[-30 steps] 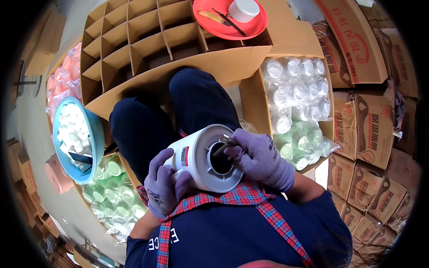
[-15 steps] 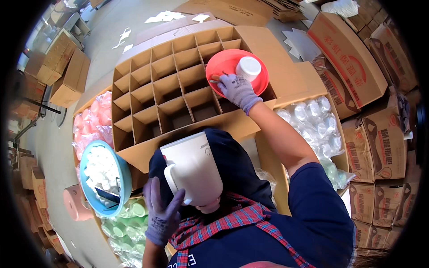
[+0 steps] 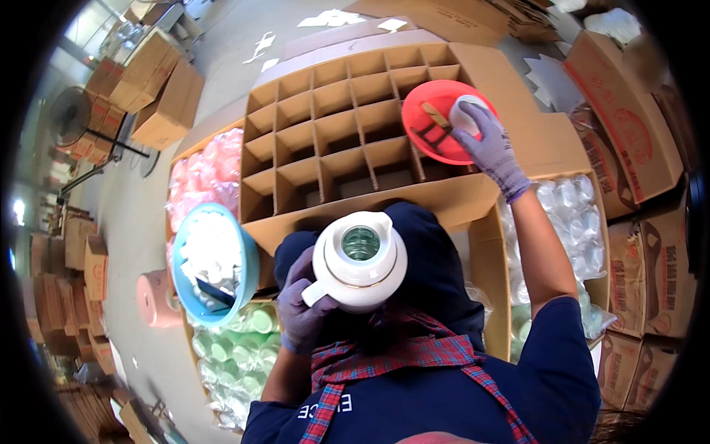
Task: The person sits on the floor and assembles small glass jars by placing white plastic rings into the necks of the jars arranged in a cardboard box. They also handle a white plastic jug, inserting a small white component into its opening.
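A white vacuum jug (image 3: 361,275) stands upright in my lap, its mouth uncovered and showing a silvery green glass liner. My gloved left hand (image 3: 302,307) is closed at its handle and side. Over on the right, my gloved right hand (image 3: 489,150) reaches into a red basin (image 3: 416,101) and has its fingers round a white cup-shaped piece (image 3: 464,111), partly hidden by the hand. Beside that piece in the basin lie a light brown strip (image 3: 436,115) and some dark, narrow items that I cannot make out.
The basin rests on a divided carton (image 3: 333,159). To the left, a blue basin (image 3: 250,266) holds small white pieces. Bagged pink (image 3: 214,166), green (image 3: 251,333) and clear cups (image 3: 566,214) fill boxes around me. Stacked cartons (image 3: 629,274) line the right; a fan (image 3: 70,115) stands left.
The jug has turned from lying tilted to upright, its open mouth now facing up. My left hand has closed on it. My right hand has moved onto the white cup-shaped piece.
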Demonstrator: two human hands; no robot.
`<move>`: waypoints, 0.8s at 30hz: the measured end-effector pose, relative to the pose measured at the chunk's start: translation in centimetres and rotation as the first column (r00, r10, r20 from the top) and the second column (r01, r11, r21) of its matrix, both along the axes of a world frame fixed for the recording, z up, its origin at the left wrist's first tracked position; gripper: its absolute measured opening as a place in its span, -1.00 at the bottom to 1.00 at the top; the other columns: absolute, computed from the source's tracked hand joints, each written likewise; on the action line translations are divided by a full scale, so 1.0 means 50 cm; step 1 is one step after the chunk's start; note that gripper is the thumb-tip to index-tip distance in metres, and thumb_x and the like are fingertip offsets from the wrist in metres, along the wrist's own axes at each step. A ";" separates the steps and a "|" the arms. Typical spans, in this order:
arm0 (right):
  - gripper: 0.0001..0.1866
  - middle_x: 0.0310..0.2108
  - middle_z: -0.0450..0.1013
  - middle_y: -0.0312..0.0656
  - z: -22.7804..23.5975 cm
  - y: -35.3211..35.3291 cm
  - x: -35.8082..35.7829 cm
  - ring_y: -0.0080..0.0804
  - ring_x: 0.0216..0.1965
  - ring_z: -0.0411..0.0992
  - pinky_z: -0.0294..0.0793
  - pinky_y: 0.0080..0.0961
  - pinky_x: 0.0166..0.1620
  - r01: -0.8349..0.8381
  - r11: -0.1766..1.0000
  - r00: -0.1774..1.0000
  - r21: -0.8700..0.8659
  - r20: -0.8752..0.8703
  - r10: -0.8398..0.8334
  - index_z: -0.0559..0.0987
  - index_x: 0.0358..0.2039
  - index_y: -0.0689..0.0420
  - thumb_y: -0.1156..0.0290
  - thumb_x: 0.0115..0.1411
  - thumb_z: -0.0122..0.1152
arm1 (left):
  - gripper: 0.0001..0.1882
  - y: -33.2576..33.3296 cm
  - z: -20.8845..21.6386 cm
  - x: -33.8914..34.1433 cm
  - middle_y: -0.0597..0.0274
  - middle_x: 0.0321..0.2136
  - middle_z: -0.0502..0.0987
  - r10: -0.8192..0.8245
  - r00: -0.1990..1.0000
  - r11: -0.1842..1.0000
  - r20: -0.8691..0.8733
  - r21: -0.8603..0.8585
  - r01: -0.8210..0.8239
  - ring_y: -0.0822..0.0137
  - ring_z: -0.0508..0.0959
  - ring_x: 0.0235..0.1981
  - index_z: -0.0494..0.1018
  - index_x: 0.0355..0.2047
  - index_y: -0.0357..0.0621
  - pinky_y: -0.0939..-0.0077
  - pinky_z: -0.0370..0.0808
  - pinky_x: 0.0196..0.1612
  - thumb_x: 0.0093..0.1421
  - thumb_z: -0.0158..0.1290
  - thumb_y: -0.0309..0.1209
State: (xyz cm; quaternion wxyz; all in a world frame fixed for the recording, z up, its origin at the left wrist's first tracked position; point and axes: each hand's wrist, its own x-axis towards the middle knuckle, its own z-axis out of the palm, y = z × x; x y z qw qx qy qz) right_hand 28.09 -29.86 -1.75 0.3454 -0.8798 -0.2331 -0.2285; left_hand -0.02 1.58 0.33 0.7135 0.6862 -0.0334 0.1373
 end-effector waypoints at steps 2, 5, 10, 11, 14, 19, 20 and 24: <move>-0.53 -0.02 0.44 0.02 -0.002 0.033 -0.002 -0.03 0.03 0.38 0.35 -0.24 0.11 -0.050 0.998 0.997 0.025 -0.054 0.052 0.49 0.00 0.18 0.31 0.07 0.28 | -0.57 -0.008 -0.012 -0.033 -0.14 0.15 0.32 0.031 0.998 0.992 -0.060 -0.119 -0.038 0.03 0.35 0.16 0.50 -0.49 -0.27 0.20 0.23 0.19 -0.03 0.33 -0.11; -0.63 -0.04 0.47 -0.04 0.052 0.184 -0.078 -0.13 0.04 0.40 0.37 -0.31 0.10 -0.333 0.943 0.940 0.018 -0.081 0.333 0.52 -0.04 0.20 0.41 0.12 0.21 | -0.52 -0.012 -0.034 -0.105 -0.03 0.10 0.36 0.133 0.940 0.959 -0.313 -0.198 -0.202 0.18 0.38 0.10 0.52 -0.25 -0.37 0.31 0.29 0.15 0.07 0.26 -0.12; -0.68 -0.09 0.48 0.01 0.070 0.392 -0.162 -0.08 -0.07 0.47 0.43 -0.34 0.02 -0.720 0.665 0.579 0.200 -0.356 0.734 0.55 -0.12 0.23 0.49 0.07 0.19 | -0.44 -0.012 -0.051 -0.139 0.20 -0.02 0.45 0.066 0.816 0.879 -0.574 -0.353 -0.320 0.41 0.44 -0.02 0.30 0.15 -0.28 0.49 0.37 0.08 0.22 0.12 -0.26; -0.69 -0.12 0.49 0.00 0.075 0.454 -0.170 -0.09 -0.10 0.48 0.44 -0.35 0.00 -0.793 0.593 0.520 0.141 -0.352 0.778 0.55 -0.13 0.22 0.48 0.07 0.20 | -0.44 -0.010 -0.081 -0.146 0.17 0.05 0.39 0.092 0.874 0.913 -0.478 -0.310 -0.266 0.37 0.41 0.04 0.32 0.14 -0.29 0.46 0.34 0.12 0.21 0.13 -0.24; -0.72 -0.19 0.51 -0.03 0.077 0.623 -0.211 -0.07 -0.15 0.48 0.47 -0.36 -0.06 -0.935 0.343 0.295 0.086 -0.344 0.891 0.56 -0.19 0.21 0.44 0.05 0.22 | -0.45 -0.003 -0.130 -0.192 0.10 0.21 0.23 0.093 0.919 0.931 -0.382 -0.294 -0.217 0.28 0.30 0.19 0.39 0.07 -0.30 0.40 0.26 0.20 0.18 0.15 -0.20; -0.69 -0.26 0.51 -0.02 -0.015 0.899 -0.256 -0.10 -0.14 0.48 0.44 -0.28 -0.04 -0.948 0.127 0.235 -0.290 -0.372 0.898 0.58 -0.14 0.09 0.29 0.12 0.09 | -0.65 0.058 -0.141 -0.254 -0.05 0.27 0.16 0.128 0.987 0.984 -0.098 -0.113 -0.139 0.12 0.26 0.25 0.55 -0.22 -0.31 0.30 0.24 0.21 0.15 0.17 -0.25; -0.68 -0.21 0.51 -0.03 -0.035 0.954 -0.262 -0.14 -0.08 0.46 0.42 -0.29 -0.01 -0.890 0.090 0.286 -0.446 -0.396 0.872 0.58 -0.11 0.07 0.31 0.14 0.05 | -0.64 0.067 -0.136 -0.257 -0.04 0.26 0.17 0.143 0.985 0.968 -0.093 -0.194 -0.158 0.12 0.28 0.23 0.55 -0.19 -0.30 0.31 0.26 0.20 0.16 0.16 -0.23; -0.71 -0.22 0.56 -0.11 -0.085 1.071 -0.318 -0.20 -0.13 0.51 0.49 -0.24 -0.16 -0.605 -0.010 0.459 -0.796 -0.359 0.812 0.62 -0.17 0.05 0.34 0.11 0.08 | -0.67 0.096 -0.197 -0.276 -0.03 0.11 0.36 0.143 0.982 0.940 -0.126 -0.294 -0.174 0.12 0.37 0.13 0.57 -0.21 -0.24 0.25 0.28 0.15 0.14 0.18 -0.23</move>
